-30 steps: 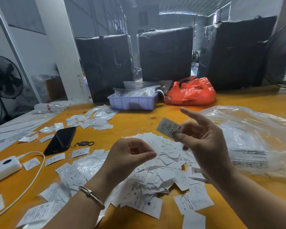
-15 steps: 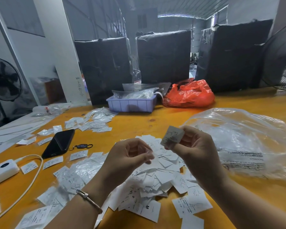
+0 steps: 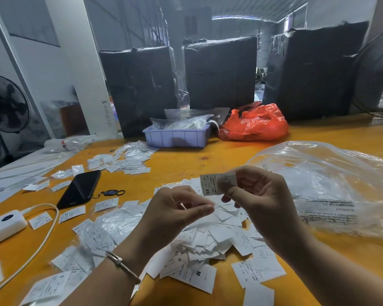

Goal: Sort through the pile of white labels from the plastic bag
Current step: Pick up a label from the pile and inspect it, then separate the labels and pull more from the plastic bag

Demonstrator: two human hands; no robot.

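Hands hover together above the loose heap of white paper labels [image 3: 208, 237] on the orange table [image 3: 175, 160]. On the left, the left hand [image 3: 175, 215] has thumb and fingers curled together; whether they pinch anything I cannot tell. To its right, the right hand [image 3: 259, 199] pinches one small white label printed XS [image 3: 217, 184], with the crumpled clear plastic bag [image 3: 327, 186] lying beyond. A loose pinch could drop the label back into the unsorted heap. Fine print is unreadable.
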